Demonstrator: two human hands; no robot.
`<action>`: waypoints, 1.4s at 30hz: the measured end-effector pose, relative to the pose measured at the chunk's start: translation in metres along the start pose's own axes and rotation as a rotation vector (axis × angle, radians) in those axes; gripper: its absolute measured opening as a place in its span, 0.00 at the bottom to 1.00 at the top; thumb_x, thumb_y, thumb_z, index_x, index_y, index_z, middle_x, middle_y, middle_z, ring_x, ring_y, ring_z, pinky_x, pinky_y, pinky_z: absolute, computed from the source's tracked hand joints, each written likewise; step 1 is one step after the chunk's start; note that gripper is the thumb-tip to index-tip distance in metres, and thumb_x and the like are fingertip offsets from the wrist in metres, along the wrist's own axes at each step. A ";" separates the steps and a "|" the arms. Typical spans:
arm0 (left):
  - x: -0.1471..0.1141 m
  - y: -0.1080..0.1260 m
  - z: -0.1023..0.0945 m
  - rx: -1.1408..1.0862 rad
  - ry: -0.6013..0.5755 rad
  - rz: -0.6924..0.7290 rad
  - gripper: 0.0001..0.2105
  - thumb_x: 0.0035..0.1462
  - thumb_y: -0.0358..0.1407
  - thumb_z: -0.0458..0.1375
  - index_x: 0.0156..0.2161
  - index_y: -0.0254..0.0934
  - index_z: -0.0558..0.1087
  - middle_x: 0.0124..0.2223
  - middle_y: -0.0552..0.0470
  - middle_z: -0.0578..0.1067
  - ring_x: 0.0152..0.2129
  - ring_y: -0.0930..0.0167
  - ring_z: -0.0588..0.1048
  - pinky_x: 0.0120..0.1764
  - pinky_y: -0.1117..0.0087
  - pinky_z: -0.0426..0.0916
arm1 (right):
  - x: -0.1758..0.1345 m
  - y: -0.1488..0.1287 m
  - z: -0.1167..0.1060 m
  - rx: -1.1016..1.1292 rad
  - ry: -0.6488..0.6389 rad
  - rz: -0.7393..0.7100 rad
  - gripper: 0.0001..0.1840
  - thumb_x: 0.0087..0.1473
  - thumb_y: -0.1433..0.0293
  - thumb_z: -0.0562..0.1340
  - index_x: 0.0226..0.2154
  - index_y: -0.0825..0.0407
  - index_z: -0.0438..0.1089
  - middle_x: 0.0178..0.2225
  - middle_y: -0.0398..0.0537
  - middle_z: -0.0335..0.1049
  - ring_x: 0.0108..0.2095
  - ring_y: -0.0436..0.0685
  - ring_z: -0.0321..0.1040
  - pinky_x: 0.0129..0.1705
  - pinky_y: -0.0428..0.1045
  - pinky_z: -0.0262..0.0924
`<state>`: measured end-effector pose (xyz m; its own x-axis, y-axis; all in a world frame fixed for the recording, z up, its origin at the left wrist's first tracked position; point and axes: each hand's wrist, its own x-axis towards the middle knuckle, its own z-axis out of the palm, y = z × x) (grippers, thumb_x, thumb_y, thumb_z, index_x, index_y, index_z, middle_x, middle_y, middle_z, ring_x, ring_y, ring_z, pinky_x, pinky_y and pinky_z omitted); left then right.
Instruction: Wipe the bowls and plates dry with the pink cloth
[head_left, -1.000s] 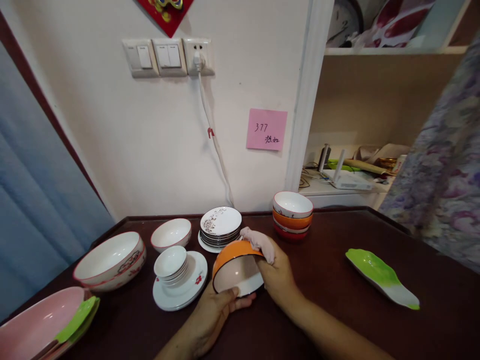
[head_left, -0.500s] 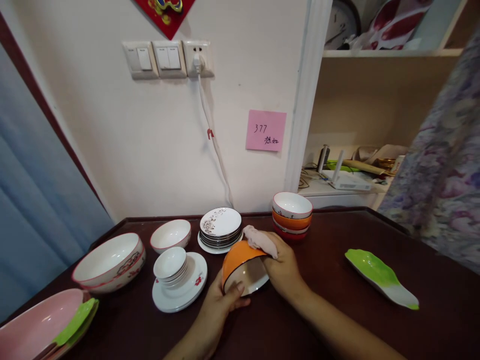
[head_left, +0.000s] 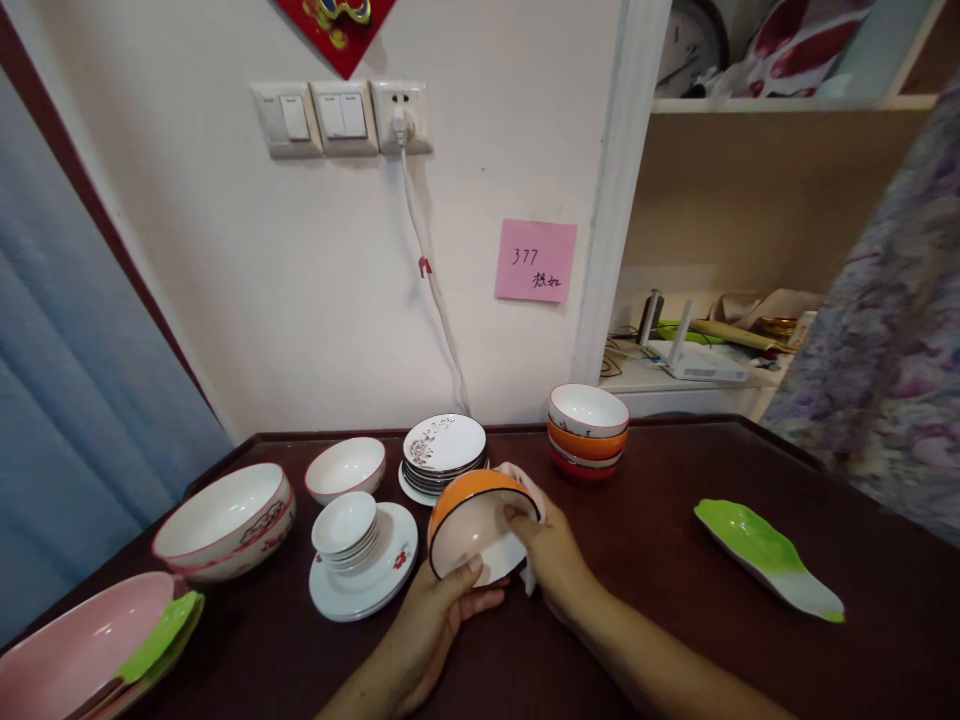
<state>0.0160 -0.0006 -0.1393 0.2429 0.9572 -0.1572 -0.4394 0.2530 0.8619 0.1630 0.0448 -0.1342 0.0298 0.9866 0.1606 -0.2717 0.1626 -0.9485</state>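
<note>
An orange bowl (head_left: 480, 530) with a white inside and dark rim is tilted on its side, its opening facing me. My left hand (head_left: 442, 610) grips its lower left rim, thumb on the inside and fingers beneath. My right hand (head_left: 551, 550) is closed at the right rim, thumb inside the bowl. A pale pink cloth (head_left: 525, 482) lies between the right hand's fingers and the bowl's outer side, partly hidden. Just behind the bowl stands a stack of dark-rimmed plates (head_left: 445, 445).
Stacked bowls (head_left: 589, 435) stand at the back right, and a green-and-white dish (head_left: 765, 555) lies far right. Leftward are small white bowls (head_left: 345, 525) on plates (head_left: 364, 595), a white bowl (head_left: 345, 470), a large bowl (head_left: 225, 525) and pink dishes (head_left: 90, 640).
The bowl has turned so that more of its inside faces me. My right thumb has moved inside the rim, and the cloth has slid from the top to the right outer side.
</note>
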 end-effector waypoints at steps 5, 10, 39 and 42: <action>0.000 -0.002 0.003 0.081 0.064 -0.009 0.22 0.55 0.37 0.61 0.55 0.36 0.68 0.55 0.40 0.74 0.49 0.57 0.73 0.46 0.56 0.71 | 0.010 -0.024 -0.015 -0.228 0.006 -0.281 0.23 0.42 0.76 0.59 0.44 0.50 0.73 0.45 0.50 0.75 0.47 0.61 0.70 0.53 0.56 0.62; 0.000 -0.003 -0.001 0.013 0.074 -0.009 0.22 0.54 0.34 0.61 0.55 0.35 0.68 0.52 0.40 0.76 0.49 0.57 0.74 0.46 0.56 0.71 | -0.001 -0.005 -0.003 -0.093 -0.010 -0.196 0.23 0.46 0.71 0.62 0.48 0.50 0.71 0.47 0.51 0.74 0.49 0.62 0.69 0.54 0.57 0.62; 0.000 0.001 -0.001 -0.008 0.025 -0.009 0.28 0.56 0.35 0.59 0.61 0.40 0.60 0.54 0.42 0.74 0.50 0.57 0.73 0.45 0.57 0.72 | -0.001 -0.003 -0.001 0.050 -0.096 0.006 0.31 0.45 0.67 0.63 0.54 0.49 0.67 0.55 0.51 0.69 0.55 0.65 0.64 0.56 0.59 0.58; 0.001 -0.002 0.005 0.083 0.092 0.050 0.30 0.55 0.37 0.61 0.61 0.41 0.58 0.55 0.41 0.72 0.48 0.57 0.73 0.42 0.58 0.74 | 0.009 -0.015 -0.011 -0.063 0.005 -0.086 0.25 0.45 0.69 0.62 0.49 0.51 0.71 0.51 0.52 0.72 0.52 0.65 0.67 0.55 0.59 0.59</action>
<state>0.0209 -0.0010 -0.1386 0.1404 0.9781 -0.1538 -0.3750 0.1963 0.9060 0.1780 0.0515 -0.1220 0.0555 0.9689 0.2411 -0.2073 0.2474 -0.9465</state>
